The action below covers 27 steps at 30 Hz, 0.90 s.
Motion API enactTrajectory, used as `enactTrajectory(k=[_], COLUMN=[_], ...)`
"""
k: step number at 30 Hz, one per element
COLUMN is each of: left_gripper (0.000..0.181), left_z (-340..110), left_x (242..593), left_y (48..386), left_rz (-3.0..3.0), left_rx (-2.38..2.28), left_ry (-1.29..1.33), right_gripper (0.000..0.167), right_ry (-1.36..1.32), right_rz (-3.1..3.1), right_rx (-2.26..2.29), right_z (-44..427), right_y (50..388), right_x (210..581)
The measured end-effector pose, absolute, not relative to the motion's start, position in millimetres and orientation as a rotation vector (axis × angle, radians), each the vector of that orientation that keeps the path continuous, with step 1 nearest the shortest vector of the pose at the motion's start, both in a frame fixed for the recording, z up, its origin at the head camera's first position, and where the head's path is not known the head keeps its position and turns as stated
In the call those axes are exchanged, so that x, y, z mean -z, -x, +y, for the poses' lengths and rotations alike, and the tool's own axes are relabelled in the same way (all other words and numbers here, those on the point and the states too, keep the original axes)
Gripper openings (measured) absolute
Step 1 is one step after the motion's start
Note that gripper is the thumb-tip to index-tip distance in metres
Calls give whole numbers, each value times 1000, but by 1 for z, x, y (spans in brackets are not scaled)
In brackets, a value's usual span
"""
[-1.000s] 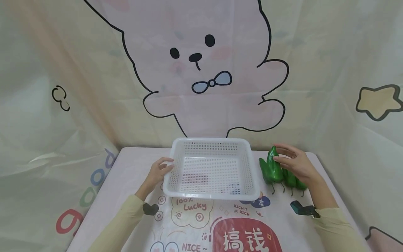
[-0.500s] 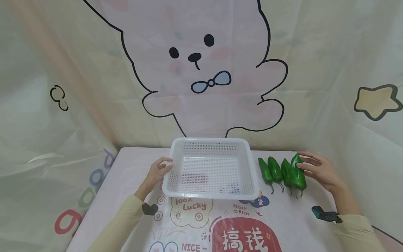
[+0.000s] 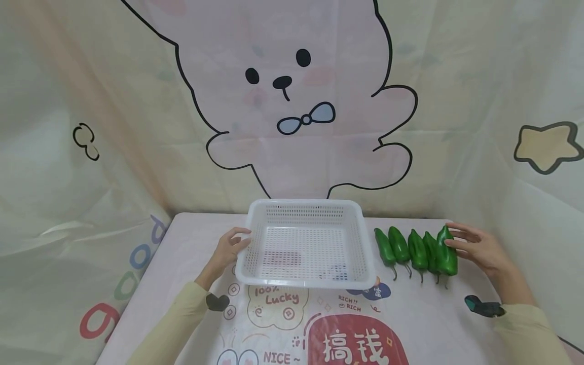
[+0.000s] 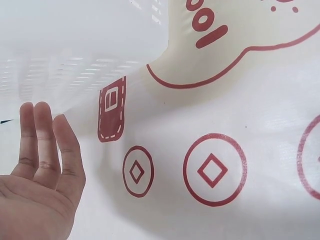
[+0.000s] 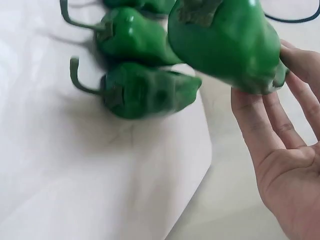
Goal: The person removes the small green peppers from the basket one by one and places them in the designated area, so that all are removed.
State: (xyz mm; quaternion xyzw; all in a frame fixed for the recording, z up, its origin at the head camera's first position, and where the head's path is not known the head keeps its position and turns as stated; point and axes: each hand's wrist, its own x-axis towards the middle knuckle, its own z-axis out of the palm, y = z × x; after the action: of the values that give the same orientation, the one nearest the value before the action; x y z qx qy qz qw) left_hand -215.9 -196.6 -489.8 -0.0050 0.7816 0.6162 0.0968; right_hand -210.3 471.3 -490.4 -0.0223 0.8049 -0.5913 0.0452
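My left hand [image 3: 230,249] rests at the left rim of a white plastic basket [image 3: 244,253] with slotted walls. In the left wrist view, straight fingers [image 4: 45,135] reach up to the basket's side [image 4: 75,50]. With thumb and fingertips, my right hand [image 3: 483,249] pinches a large green pepper [image 3: 446,256] at its tip end, the stem end pointing down toward me. The right wrist view has this pepper [image 5: 230,42] raised above the table, over other green peppers. These lie in a row, tips away from me, the nearest being one pepper [image 3: 430,248] just left of the held one.
Several green peppers [image 3: 399,246] lie between the basket and my right hand. The table's white printed cover [image 3: 424,324] stretches in front. A cartoon-printed backdrop [image 3: 310,167] rises behind the table's back edge, with sheets hanging at both sides.
My right hand has carried the pepper to the right, from above the left end of the row to its right end. The left hand and the basket have stayed put.
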Motion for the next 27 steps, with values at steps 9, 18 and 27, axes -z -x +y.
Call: enactTrajectory(k=[9,18,27], left_gripper=[35,35,35], left_z=[-199,-199,-199], left_x=[493,493,492], left_y=[218,219,217], left_rz=[2285,2271,2267], left_rx=[-1840,-1859,-1860], left_ry=[-5,-20,-7], right_gripper=[57,64,70], right_ry=[-29,-107,-105], right_rz=[2528,2595,2655], right_rx=[1687,1559,1412], right_z=[480,492,499], right_y=[214,220,231], right_x=[498,505,511])
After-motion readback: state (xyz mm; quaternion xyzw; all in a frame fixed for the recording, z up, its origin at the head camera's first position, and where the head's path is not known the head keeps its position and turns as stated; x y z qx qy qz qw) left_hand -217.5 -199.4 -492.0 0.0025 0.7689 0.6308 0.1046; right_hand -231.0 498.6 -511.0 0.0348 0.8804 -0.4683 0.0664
